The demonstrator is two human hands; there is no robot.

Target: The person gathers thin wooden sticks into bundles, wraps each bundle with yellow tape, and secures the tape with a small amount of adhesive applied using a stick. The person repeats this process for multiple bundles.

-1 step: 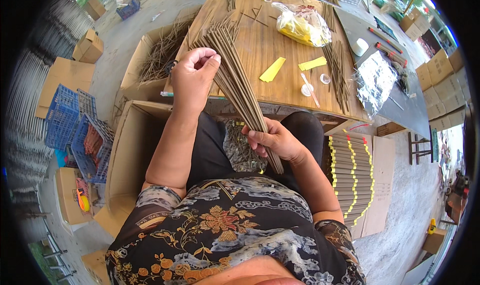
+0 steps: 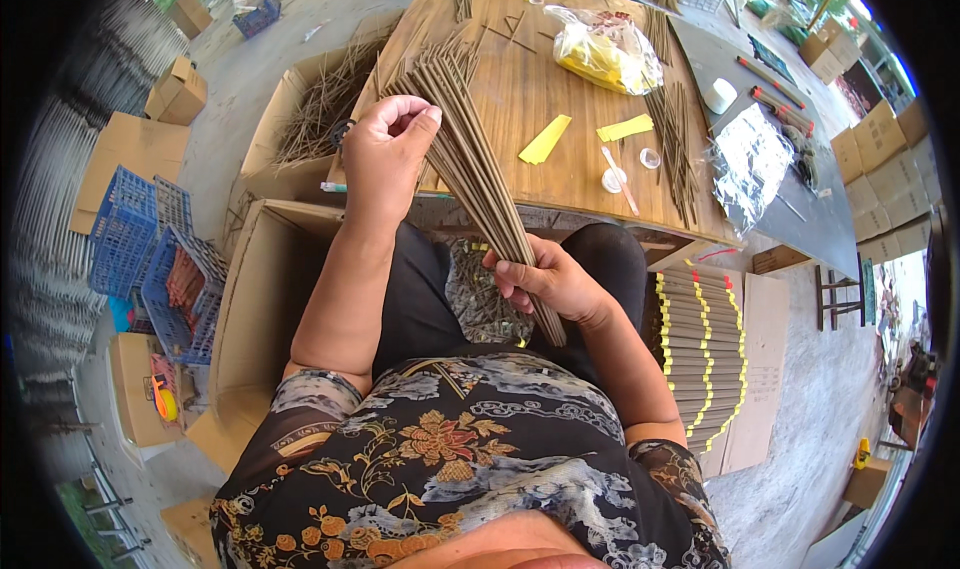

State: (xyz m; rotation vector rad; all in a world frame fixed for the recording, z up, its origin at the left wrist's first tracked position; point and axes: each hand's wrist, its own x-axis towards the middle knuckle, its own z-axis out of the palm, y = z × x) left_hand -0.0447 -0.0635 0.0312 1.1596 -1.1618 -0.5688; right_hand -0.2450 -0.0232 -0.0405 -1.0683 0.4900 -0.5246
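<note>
A fanned bundle of thin brown incense sticks (image 2: 470, 154) slants up from my lap toward the table's near left corner. My right hand (image 2: 550, 281) wraps round its narrow lower end, thumb on top. At the spread upper end, my left hand (image 2: 392, 144) is closed in a pinch, thumb tip against the bundle's left edge. Whether a single stick lies between those fingers is hidden. The fan's far tips reach over the wooden table (image 2: 500, 89).
Yellow paper strips (image 2: 545, 139), a plastic bag (image 2: 605, 54) and loose sticks (image 2: 675, 149) lie on the table. Cardboard boxes (image 2: 275, 269) stand at my left, beside blue crates (image 2: 185, 299). At my right, banded stick bundles (image 2: 690, 359) rest on cardboard.
</note>
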